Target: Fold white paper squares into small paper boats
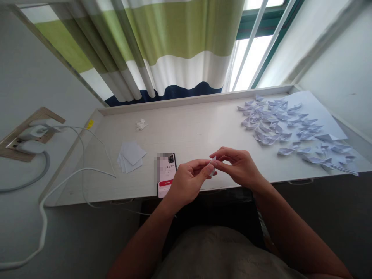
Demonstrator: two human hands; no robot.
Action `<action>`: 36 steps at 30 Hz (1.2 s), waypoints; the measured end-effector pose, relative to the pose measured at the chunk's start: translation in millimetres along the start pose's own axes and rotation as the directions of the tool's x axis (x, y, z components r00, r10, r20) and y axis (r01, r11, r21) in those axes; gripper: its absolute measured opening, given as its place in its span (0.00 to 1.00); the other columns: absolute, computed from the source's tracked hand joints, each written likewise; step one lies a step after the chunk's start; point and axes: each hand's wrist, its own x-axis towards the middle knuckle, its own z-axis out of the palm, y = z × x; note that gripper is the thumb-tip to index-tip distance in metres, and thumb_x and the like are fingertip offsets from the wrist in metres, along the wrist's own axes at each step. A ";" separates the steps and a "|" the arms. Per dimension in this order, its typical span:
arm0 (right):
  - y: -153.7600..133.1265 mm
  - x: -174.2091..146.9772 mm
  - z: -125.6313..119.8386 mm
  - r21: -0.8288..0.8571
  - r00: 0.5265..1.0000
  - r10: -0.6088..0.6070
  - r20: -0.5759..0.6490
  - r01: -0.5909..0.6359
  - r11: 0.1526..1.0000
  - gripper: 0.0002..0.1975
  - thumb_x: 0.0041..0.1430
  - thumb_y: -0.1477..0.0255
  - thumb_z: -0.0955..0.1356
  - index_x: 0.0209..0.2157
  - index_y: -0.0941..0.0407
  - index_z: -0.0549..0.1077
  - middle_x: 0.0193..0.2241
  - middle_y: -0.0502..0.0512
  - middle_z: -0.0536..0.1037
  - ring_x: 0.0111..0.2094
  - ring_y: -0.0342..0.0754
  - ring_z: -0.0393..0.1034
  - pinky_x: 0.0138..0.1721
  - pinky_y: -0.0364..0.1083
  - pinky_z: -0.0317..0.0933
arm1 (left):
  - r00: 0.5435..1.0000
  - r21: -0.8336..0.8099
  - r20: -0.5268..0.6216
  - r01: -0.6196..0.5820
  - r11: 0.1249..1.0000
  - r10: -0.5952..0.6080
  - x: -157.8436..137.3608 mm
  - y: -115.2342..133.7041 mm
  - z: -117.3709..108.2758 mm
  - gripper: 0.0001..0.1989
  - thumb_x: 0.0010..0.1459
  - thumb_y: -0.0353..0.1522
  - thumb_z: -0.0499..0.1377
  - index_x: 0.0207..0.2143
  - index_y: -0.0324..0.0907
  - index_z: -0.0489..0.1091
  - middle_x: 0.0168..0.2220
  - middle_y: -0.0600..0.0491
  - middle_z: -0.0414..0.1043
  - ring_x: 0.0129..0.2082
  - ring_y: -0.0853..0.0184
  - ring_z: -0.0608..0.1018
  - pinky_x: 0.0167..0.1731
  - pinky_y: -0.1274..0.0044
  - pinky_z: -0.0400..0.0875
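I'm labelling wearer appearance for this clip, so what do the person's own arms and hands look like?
The left hand and right hand are ungloved. The left forearm and right forearm are bare, with no sleeve, watch or bracelet visible. Some fingers are partly hidden, so rings can't be ruled out. A dark, muted top covers the torso.

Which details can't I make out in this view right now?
Head view, folded paper: largely hidden by the left hand and right hand.
Head view, smartphone: pixelation masks part of it, and the left arm covers a lower corner.
Head view, paper boats: overlap hides their exact count.
Head view, paper sheets: the top one covers much of the others.
Head view, white cable: cut off by the left edge.
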 end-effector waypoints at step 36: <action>-11.1 -33.4 -9.1 -0.056 0.998 0.028 -0.054 -0.031 0.998 0.18 0.62 0.53 0.78 0.35 0.55 0.83 0.33 0.54 0.86 0.34 0.50 0.80 0.40 0.48 0.74 | 0.969 0.116 -0.220 -0.086 0.989 0.110 11.1 4.7 33.4 0.07 0.53 0.38 0.75 0.31 0.45 0.87 0.32 0.52 0.85 0.32 0.66 0.80 0.30 0.77 0.72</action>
